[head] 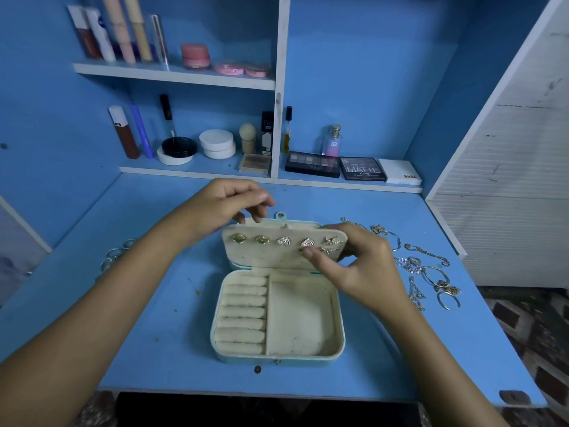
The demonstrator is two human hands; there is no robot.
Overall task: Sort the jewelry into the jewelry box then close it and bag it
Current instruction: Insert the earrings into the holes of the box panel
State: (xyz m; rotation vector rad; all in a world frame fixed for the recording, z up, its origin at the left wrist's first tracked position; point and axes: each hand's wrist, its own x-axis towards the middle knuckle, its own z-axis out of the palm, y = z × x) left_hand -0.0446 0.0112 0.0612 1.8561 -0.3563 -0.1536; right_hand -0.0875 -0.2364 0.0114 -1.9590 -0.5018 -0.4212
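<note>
Blue desk (pixel 147 303): open jewelry box (pixel 277 318) centre, chains (pixel 425 269) right, rings (pixel 115 255) left (partly hidden).

bare table (pixel 147 303) lies open left and in front of the jewelry box (pixel 277 359). loose chains (pixel 425 272) crowd the right side, rings (pixel 115 255) sit far left, and the raised lid (pixel 277 257) blocks the back.

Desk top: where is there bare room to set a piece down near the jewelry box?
Bare desk lies left of the jewelry box, below the rings, and along the front edge. Right of the box is crowded: chains and bangles. The box's square compartment is empty.
</note>
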